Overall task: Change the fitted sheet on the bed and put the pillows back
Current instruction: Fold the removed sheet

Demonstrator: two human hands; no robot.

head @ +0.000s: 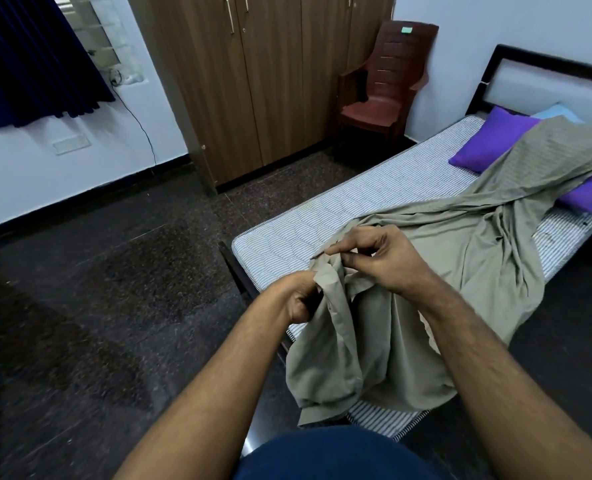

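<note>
A bare striped mattress (322,209) sits on a dark bed frame (242,278) over speckled dark floor (114,271). A grey-green sheet (495,209) trails along it, draped over purple pillows (488,140) near the headboard (543,81), its near end spilling over the foot.

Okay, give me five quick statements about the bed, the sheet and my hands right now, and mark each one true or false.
1. Both the left hand and right hand grip the grey-beige sheet. True.
2. The sheet is stretched smooth over the whole striped mattress. False: it lies bunched in a loose strip, with most of the mattress bare.
3. A purple pillow lies near the headboard. True.
4. The brown plastic chair stands on the bed. False: it stands on the floor beside the wardrobe.
5. The wardrobe doors are open. False: they are closed.
</note>
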